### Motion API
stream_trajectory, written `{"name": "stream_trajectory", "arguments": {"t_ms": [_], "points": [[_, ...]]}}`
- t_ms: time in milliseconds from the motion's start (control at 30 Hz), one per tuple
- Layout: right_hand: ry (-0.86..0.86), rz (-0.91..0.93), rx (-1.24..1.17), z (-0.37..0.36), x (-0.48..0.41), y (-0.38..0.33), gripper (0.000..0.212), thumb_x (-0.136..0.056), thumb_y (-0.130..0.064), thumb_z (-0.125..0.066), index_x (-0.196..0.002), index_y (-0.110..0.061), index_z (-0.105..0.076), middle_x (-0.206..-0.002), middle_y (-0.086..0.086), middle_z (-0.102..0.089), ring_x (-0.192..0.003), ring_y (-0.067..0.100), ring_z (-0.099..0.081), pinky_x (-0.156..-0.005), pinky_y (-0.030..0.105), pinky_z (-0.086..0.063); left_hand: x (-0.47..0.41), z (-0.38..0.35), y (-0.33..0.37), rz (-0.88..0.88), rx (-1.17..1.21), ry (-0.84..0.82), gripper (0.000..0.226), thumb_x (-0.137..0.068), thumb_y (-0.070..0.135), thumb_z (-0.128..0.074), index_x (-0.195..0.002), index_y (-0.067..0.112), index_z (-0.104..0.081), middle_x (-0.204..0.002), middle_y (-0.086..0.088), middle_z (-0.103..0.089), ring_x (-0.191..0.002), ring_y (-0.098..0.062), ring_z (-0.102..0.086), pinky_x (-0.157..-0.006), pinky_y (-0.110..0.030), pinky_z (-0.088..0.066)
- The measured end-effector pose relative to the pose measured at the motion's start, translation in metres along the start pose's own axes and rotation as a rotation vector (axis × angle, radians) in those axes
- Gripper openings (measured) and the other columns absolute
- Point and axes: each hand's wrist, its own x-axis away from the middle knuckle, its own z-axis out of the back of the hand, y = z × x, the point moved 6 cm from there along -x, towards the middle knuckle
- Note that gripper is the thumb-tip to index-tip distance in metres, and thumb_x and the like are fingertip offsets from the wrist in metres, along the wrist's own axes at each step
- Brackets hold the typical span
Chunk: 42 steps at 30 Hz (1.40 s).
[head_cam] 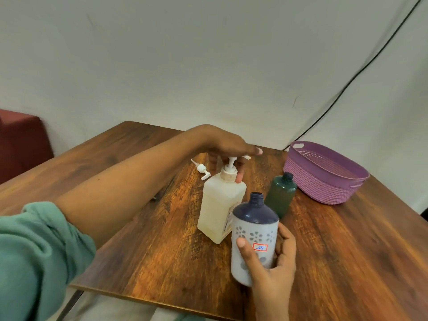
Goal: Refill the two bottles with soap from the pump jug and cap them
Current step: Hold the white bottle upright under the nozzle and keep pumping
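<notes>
Standing mid-table [347, 251], the pump jug [220, 209] has the left hand [222, 144] over its pump head, thumb and a finger curled down around the stem. At its 5 o'clock the right hand [271, 274] grips the uncapped blue-and-white bottle [254, 230]. Green bottle [280, 193] at 3 o'clock, loose pump cap [202, 170] at 11 o'clock, purple basket [324, 181] at 2 o'clock.
</notes>
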Motion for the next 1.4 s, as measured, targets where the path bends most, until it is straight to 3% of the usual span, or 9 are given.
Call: {"name": "stream_trajectory", "arguments": {"t_ms": [133, 300, 500, 700, 867, 1000, 1067, 1233, 1400], "points": [[0.015, 0.015, -0.012, 0.000, -0.003, -0.011, 0.077, -0.042, -0.040, -0.088, -0.108, -0.045, -0.049, -0.107, -0.007, -0.064, -0.091, 0.006, -0.065, -0.068, 0.024, -0.057, -0.002, -0.001, -0.001, -0.009, -0.027, -0.047, 0.072, -0.096, 0.058, -0.020, -0.082, 0.006, -0.069, -0.106, -0.012, -0.062, -0.105, -0.036, -0.057, -0.086, -0.043, -0.051], [-0.006, 0.046, 0.012, -0.002, -0.009, -0.027, 0.079, -0.042, -0.051, -0.085, -0.112, -0.038, -0.051, -0.105, -0.004, -0.065, -0.088, 0.005, -0.066, -0.065, 0.018, -0.055, 0.000, -0.004, -0.001, -0.017, -0.032, -0.108, 0.073, -0.094, 0.060, -0.023, -0.089, 0.005, -0.069, -0.111, -0.013, -0.061, -0.106, -0.037, -0.057, -0.085, -0.044, -0.053], [-0.023, 0.042, 0.072, -0.007, -0.014, -0.038, 0.069, -0.048, -0.052, -0.087, -0.108, -0.040, -0.056, -0.100, -0.008, -0.067, -0.087, 0.008, -0.067, -0.070, 0.032, -0.060, 0.010, 0.007, -0.003, 0.006, 0.074, -0.092, 0.079, -0.087, 0.071, -0.024, -0.111, 0.008, -0.064, -0.116, -0.018, -0.062, -0.108, -0.034, -0.060, -0.086, -0.044, -0.053], [-0.056, 0.056, 0.095, -0.014, -0.024, -0.053, 0.067, -0.048, -0.042, -0.089, -0.108, -0.035, -0.061, -0.096, -0.010, -0.068, -0.084, 0.005, -0.067, -0.064, 0.022, -0.057, 0.008, 0.012, 0.019, -0.017, -0.058, 0.035, 0.075, -0.088, 0.070, -0.018, -0.113, 0.013, -0.060, -0.128, -0.011, -0.055, -0.110, -0.026, -0.055, -0.089, -0.038, -0.047], [-0.055, 0.021, 0.099, -0.013, -0.030, -0.056, 0.063, -0.046, -0.045, -0.084, -0.104, -0.041, -0.057, -0.096, -0.010, -0.066, -0.084, -0.001, -0.064, -0.061, 0.018, -0.056, -0.002, 0.001, 0.020, -0.043, -0.067, 0.007, 0.076, -0.092, 0.065, -0.013, -0.136, 0.013, -0.044, -0.146, -0.012, -0.038, -0.130, -0.028, -0.041, -0.105, -0.043, -0.032], [-0.058, 0.005, 0.098, -0.014, -0.031, -0.053, 0.075, -0.038, -0.056, -0.085, -0.107, -0.040, -0.060, -0.097, -0.012, -0.069, -0.085, 0.005, -0.067, -0.070, 0.030, -0.058, -0.002, 0.001, 0.018, -0.061, -0.024, 0.001, 0.082, -0.090, 0.067, -0.009, -0.122, 0.010, -0.057, -0.133, -0.009, -0.050, -0.123, -0.026, -0.046, -0.093, -0.039, -0.038], [-0.060, -0.010, 0.088, -0.013, -0.032, -0.051, 0.075, -0.040, -0.055, -0.089, -0.107, -0.040, -0.060, -0.097, -0.010, -0.069, -0.084, 0.004, -0.067, -0.068, 0.029, -0.057, -0.001, 0.003, 0.022, -0.081, -0.021, 0.020, 0.085, -0.092, 0.064, -0.006, -0.113, 0.005, -0.063, -0.119, -0.008, -0.055, -0.113, -0.021, -0.049, -0.088, -0.033, -0.040], [-0.071, -0.006, 0.097, -0.015, -0.038, -0.051, 0.072, -0.037, -0.059, -0.081, -0.104, -0.044, -0.059, -0.094, -0.013, -0.068, -0.084, 0.001, -0.066, -0.060, 0.019, -0.054, -0.014, -0.002, 0.020, -0.077, -0.031, 0.051, 0.079, -0.090, 0.067, -0.005, -0.099, 0.014, -0.064, -0.136, -0.010, -0.049, -0.128, -0.024, -0.042, -0.109, -0.047, -0.026], [-0.086, -0.009, 0.077, -0.015, -0.041, -0.051, 0.062, -0.044, -0.038, -0.081, -0.100, -0.041, -0.056, -0.090, -0.013, -0.067, -0.083, -0.003, -0.064, -0.058, 0.011, -0.052, -0.017, -0.005, 0.014, -0.050, 0.048, 0.116, 0.077, -0.095, 0.059, -0.007, -0.120, 0.007, -0.058, -0.135, -0.014, -0.051, -0.129, -0.028, -0.041, -0.111, -0.047, -0.025]]}}
